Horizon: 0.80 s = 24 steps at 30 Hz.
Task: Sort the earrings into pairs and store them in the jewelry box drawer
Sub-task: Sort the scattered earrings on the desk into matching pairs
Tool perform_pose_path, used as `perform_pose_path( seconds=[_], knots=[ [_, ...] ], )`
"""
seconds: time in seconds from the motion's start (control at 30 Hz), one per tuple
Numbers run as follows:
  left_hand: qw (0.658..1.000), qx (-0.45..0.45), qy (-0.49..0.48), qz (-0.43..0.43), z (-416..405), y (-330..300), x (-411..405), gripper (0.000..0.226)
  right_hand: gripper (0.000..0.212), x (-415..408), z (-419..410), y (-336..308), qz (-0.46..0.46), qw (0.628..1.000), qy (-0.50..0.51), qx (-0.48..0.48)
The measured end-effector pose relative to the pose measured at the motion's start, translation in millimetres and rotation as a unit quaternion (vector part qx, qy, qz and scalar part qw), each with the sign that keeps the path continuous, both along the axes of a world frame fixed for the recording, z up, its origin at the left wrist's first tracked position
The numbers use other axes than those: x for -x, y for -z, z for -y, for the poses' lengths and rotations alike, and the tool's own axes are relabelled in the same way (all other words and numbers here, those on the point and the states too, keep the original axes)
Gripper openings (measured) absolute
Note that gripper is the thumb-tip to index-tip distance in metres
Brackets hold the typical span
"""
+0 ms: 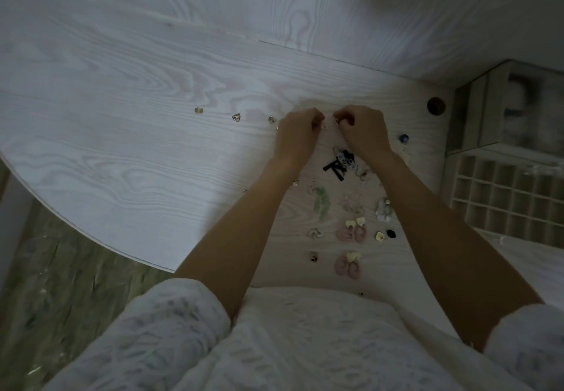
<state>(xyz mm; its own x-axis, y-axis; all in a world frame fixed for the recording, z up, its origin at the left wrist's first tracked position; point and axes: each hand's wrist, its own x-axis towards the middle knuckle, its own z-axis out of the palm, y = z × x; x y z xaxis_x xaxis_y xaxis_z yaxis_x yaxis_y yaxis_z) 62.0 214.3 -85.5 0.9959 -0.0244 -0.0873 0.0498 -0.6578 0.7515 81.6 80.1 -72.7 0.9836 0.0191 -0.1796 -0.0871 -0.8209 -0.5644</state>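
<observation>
Nearest: white knitted sleeves [171, 329] and bare forearms reaching forward over the pale wood-grain bench [122, 152]; between the forearms lay loose earrings, among them two pink heart-topped pairs [348, 264], a green drop piece [320, 203], a white cluster [381, 210] and a black-and-white bow piece [338, 162]; to the right stood the jewelry box drawer [500, 198], open, its grid of compartments showing; farther, the left hand [297, 134] and right hand [363, 131] were close together, fingers curled, each pinching a small gold earring [328, 124], its form too small to tell; left of the hands a row of small gold earrings [235, 117] lay spaced apart on the bench; beyond, a round hole [435, 105] in the benchtop.
</observation>
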Motion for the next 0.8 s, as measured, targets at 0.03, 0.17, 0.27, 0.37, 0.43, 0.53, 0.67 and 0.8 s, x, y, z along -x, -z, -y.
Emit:
perform_pose_path(
  seconds=[0.03,0.17,0.27,0.37,0.43,0.53,0.67,0.8],
  knots=[
    [1.000,0.003,0.004,0.007,-4.3,-1.6,2.1,0.018,0.028,0.4,1.4,0.8,0.004,1.000,-0.002,0.002],
    [0.999,0.005,0.005,0.044,-30.7,-0.5,13.4,0.019,0.025,4.4,5.5,7.7,0.025,0.999,-0.042,0.009],
    [0.999,-0.030,0.020,0.033,-37.1,3.2,15.6,0.018,0.019,6.0,4.7,10.5,0.043,0.996,-0.078,0.019],
    [0.997,-0.049,0.046,0.025,-24.6,0.2,9.8,0.020,0.014,4.5,2.2,11.8,0.068,0.993,-0.089,0.028],
    [0.997,-0.057,0.056,0.010,-15.1,-0.6,4.7,0.022,0.016,3.5,2.2,12.5,0.070,0.993,-0.088,0.032],
    [0.996,-0.068,0.049,-0.002,-6.7,0.6,-0.8,0.019,0.022,2.7,0.3,12.9,0.067,0.994,-0.089,0.015],
    [0.997,-0.064,0.038,-0.007,-0.4,2.0,-3.3,0.019,0.027,2.5,-4.4,13.0,0.061,0.997,-0.054,-0.013],
    [0.998,-0.044,0.032,-0.018,2.9,5.3,-3.4,0.020,0.032,2.4,-5.9,13.2,0.055,0.997,-0.050,-0.007]
  ],
)
